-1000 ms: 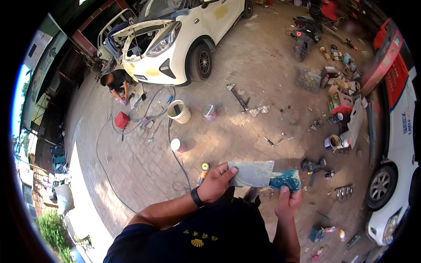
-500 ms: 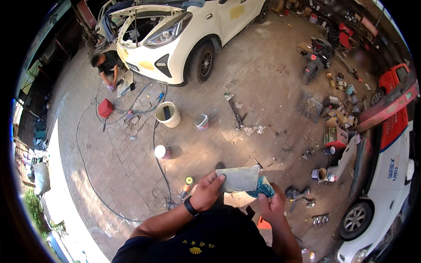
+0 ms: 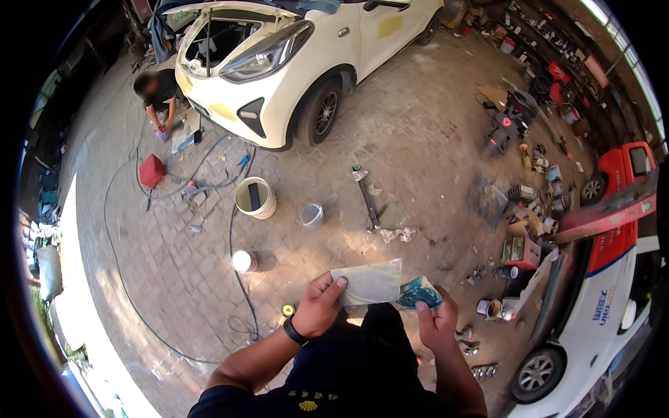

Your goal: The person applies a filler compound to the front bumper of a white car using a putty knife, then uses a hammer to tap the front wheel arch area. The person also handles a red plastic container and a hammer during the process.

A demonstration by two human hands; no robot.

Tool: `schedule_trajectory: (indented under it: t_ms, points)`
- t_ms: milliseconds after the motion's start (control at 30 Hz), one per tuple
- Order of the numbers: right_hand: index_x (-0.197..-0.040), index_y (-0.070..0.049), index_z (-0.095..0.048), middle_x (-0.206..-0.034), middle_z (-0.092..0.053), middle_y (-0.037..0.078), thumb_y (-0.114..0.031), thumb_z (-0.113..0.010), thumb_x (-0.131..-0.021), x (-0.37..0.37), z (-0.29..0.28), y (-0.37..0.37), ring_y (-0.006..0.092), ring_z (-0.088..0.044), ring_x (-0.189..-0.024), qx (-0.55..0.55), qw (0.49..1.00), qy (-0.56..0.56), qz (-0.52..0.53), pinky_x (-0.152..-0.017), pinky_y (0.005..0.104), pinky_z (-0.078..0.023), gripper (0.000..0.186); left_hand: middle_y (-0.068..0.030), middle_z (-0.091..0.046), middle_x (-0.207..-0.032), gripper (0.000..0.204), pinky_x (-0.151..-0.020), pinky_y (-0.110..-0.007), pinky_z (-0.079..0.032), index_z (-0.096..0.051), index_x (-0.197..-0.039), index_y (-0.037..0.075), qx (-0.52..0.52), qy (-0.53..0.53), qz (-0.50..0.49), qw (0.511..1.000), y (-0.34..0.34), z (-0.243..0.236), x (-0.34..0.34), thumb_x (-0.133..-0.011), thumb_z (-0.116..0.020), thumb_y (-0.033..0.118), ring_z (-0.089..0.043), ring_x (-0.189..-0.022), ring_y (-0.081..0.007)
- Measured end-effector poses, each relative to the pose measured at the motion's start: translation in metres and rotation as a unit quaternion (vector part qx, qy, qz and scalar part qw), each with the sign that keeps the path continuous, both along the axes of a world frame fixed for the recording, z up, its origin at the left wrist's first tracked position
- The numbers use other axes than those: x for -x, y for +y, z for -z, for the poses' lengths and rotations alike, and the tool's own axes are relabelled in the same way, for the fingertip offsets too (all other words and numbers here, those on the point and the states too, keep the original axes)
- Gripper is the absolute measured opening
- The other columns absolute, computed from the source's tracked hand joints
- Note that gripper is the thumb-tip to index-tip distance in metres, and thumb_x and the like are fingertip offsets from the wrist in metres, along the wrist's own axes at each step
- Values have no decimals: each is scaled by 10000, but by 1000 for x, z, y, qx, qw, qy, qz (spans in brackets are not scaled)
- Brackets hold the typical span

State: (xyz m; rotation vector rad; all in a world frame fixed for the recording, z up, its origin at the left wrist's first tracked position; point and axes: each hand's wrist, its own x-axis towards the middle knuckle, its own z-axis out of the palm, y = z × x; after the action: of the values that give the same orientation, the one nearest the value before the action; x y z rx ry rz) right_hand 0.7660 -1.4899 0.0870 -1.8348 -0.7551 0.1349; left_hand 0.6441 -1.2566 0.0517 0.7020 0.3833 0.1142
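My left hand (image 3: 319, 308) grips a thin, flat grey rectangular plate (image 3: 371, 281) at its left end, the thumb lying on top. Smears show on the plate's face. In my right hand (image 3: 437, 322) is a teal putty scraper (image 3: 421, 294), pinched with the thumb on its upper face and the fingers behind it. The scraper's left end is at the plate's right edge; whether they touch I cannot tell. Both are held in front of my body, above the paved floor.
A cream car (image 3: 279, 76) with its hood up stands ahead, and a person (image 3: 160, 97) crouches by its front. A bucket (image 3: 256, 197), cans and a hose (image 3: 240, 282) are on the floor. Tools and clutter line the right, near a white car (image 3: 592, 341).
The scraper has shifted right relative to the plate and turned, so more of its face shows. Both hands still hold their things. My view has swung slightly.
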Motion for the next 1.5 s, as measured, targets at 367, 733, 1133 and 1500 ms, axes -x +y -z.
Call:
schedule_trajectory:
  t_ms: [367,733,1133,1500]
  points:
    - [-1091,39,-653,-979,-696,130,-80,-657,-976,-142,16,62,197,-669,-854,-94,973,105,-185,-759,311,-515,166,-158,-677,-1322,318,-1087,-414,-483,-591,-1340,-46,-26,-14,-156,987,9,-10,-83,-1105,-523,158,-645,-1225,-263]
    - [-1094,39,-647,-951,-673,174,-82,-614,-986,-288,17,61,304,-665,-806,-237,955,97,-152,-732,340,-514,166,-159,-662,-1342,351,-1087,-433,-488,-571,-1372,-49,-66,-15,-181,981,-13,-35,-215,-1109,-511,177,-636,-1245,-277]
    - [-1099,62,-654,-1021,-694,145,-166,-573,-1028,-327,28,80,216,-657,-893,-273,954,93,-82,-792,324,-501,253,-163,-661,-1361,323,-1117,-440,-482,-601,-1343,-52,-27,2,-186,982,-7,-41,-269,-1108,-502,146,-635,-1258,-275]
    - [-1092,51,-654,-974,-674,146,-150,-553,-1018,-335,39,89,230,-648,-811,-82,985,-7,-151,-705,326,-502,235,-73,-721,-1201,330,-952,-314,-560,-649,-1298,-22,31,-15,-188,982,25,-25,-265,-1116,-538,231,-688,-1092,-158]
